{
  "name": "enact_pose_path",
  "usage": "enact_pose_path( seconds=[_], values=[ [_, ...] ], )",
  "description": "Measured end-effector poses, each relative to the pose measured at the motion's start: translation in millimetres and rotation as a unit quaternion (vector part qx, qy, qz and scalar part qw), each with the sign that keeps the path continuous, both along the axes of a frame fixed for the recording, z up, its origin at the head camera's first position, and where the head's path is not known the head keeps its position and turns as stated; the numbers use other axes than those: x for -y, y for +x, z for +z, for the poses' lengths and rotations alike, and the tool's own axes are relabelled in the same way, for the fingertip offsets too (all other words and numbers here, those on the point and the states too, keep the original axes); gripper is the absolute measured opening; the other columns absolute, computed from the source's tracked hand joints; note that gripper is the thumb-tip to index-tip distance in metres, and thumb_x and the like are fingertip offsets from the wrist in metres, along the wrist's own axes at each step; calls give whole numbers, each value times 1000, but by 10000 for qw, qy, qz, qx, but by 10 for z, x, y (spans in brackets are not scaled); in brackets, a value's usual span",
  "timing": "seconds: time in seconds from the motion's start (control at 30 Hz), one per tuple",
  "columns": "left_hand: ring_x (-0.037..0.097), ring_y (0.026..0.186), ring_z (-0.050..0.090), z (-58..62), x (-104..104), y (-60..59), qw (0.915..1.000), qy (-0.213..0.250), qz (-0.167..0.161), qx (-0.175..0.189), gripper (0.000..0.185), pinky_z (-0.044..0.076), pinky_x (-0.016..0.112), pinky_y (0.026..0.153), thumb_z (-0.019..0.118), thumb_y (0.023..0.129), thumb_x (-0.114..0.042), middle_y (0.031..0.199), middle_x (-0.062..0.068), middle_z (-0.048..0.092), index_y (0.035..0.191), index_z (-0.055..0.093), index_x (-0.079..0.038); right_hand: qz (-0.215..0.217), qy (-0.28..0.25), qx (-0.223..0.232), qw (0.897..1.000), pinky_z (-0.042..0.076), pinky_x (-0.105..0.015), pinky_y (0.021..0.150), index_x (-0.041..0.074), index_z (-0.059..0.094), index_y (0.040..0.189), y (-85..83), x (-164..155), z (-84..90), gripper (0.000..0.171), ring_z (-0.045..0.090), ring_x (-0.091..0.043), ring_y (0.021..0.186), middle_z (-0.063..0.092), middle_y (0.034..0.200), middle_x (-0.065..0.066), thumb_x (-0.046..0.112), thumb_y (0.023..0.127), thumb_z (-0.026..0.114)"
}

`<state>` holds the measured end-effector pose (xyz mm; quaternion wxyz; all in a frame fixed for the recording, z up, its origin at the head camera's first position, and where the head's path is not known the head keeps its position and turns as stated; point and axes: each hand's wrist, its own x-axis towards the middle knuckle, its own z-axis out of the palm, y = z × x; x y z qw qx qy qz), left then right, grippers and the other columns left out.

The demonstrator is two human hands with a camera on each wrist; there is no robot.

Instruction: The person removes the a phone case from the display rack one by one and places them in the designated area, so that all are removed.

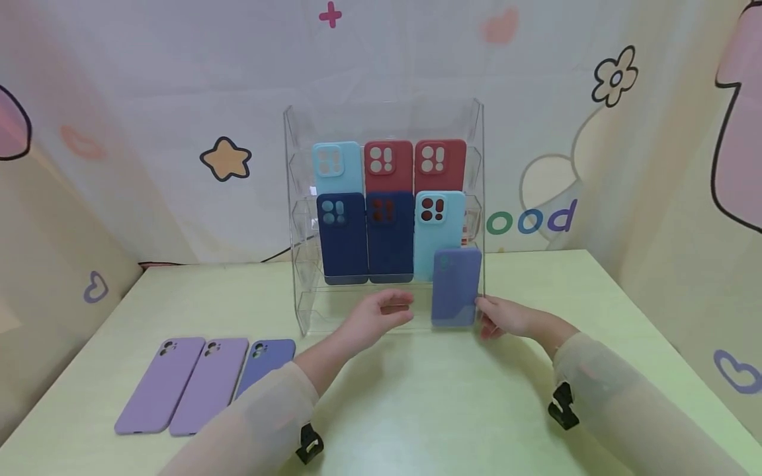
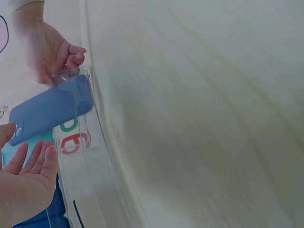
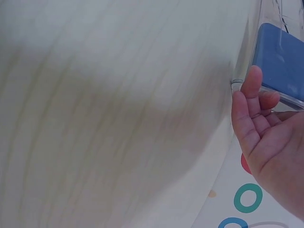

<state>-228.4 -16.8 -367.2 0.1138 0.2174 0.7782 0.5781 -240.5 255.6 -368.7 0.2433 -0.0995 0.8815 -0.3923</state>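
A blue-violet phone case [image 1: 456,287] stands in the lowest tier of a clear acrylic display rack [image 1: 300,291], at its right end. My left hand [image 1: 381,314] is left of this case, fingers and thumb loosely spread with nothing between them. At the rack's right side, my right hand [image 1: 506,317] has its fingertips right at the case's edge and the side panel. In the right wrist view, the fingers of the right hand [image 3: 266,128] are relaxed, with some slightly bent. Above the case stands a light-blue phone case [image 1: 438,231], its lower right corner overlapped.
Two navy cases [image 1: 389,248] share the row with the light-blue one. Behind stand another light-blue case [image 1: 337,182] and two red cases [image 1: 440,175]. On the table at left lie two lilac cases [image 1: 161,387] and a blue-violet case [image 1: 266,357], partly hidden by my left sleeve.
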Motion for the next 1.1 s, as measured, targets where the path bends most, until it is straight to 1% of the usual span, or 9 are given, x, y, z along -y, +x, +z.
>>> enact_pose_path(
  seconds=[0.1, 0.27, 0.37, 0.53, 0.63, 0.83, 0.9, 0.97, 1.1],
  values=[
    [28, 116, 53, 26, -111, -41, 9999, 140, -30, 2, 40, 43, 36, 94, 61, 90, -8, 126, 18, 55, 127, 53, 2, -80, -42, -6, 10000, 47, -41, 79, 3, 35, 78, -11, -17, 6, 37, 58, -22, 80, 46, 73, -8, 25, 102, 17],
    [30, 118, 51, -7, -273, -116, 9998, 214, -26, 25, 44, 42, 37, 94, 60, 90, -6, 129, 20, 52, 132, 49, 3, -120, -153, 34, 9998, 47, -41, 79, 3, 35, 80, -7, 1, 2, 36, 58, -22, 79, 46, 74, -9, 25, 102, 17],
    [29, 118, 51, -20, -367, -154, 9997, 235, 55, 85, 48, 44, 36, 93, 62, 89, -7, 130, 17, 52, 133, 48, 0, -138, -194, 30, 9997, 48, -42, 80, 2, 36, 81, 2, 4, 4, 36, 59, -22, 80, 47, 75, -9, 25, 102, 17],
    [29, 117, 51, -53, -472, -204, 9986, 373, 314, 198, 52, 44, 36, 92, 64, 88, -8, 129, 16, 53, 136, 45, -1, -104, -192, 16, 9998, 48, -42, 79, 1, 37, 80, 10, -3, 5, 38, 59, -21, 79, 45, 74, -8, 25, 102, 17],
    [31, 114, 53, -69, -511, -227, 9982, 378, 448, 111, 50, 45, 37, 91, 63, 88, -7, 122, 18, 56, 135, 46, 0, -81, -188, -4, 9998, 48, -42, 78, 1, 37, 79, 6, -6, 4, 39, 59, -22, 78, 46, 72, -8, 26, 102, 17],
    [28, 103, 58, -98, -566, -267, 9972, -99, 666, -330, 31, 47, 35, 87, 60, 89, -5, 107, 15, 62, 120, 59, 3, -29, -191, -4, 9998, 48, -41, 77, 1, 36, 79, -1, 4, 5, 39, 59, -21, 78, 45, 71, -8, 25, 102, 16],
    [27, 101, 58, -100, -577, -277, 9964, -198, 731, -370, 27, 47, 34, 85, 60, 89, -5, 105, 13, 63, 115, 61, 3, -50, -189, 19, 9998, 47, -41, 78, 1, 36, 79, 2, 5, 10, 38, 59, -21, 79, 43, 71, -7, 25, 102, 16],
    [27, 100, 59, -105, -588, -284, 9961, -265, 749, -375, 26, 48, 34, 84, 60, 89, -5, 104, 13, 64, 114, 62, 2, -56, -199, 9, 9998, 48, -41, 79, 1, 36, 79, 10, 7, 19, 38, 59, -22, 80, 42, 70, -7, 25, 102, 16],
    [27, 99, 60, -123, -610, -285, 9957, -400, 577, -607, 25, 48, 33, 84, 61, 88, -2, 101, 15, 64, 113, 62, 4, -73, -211, -39, 9997, 48, -42, 79, 0, 36, 80, 22, 7, 16, 39, 60, -23, 81, 40, 68, -6, 25, 102, 15]
  ],
)
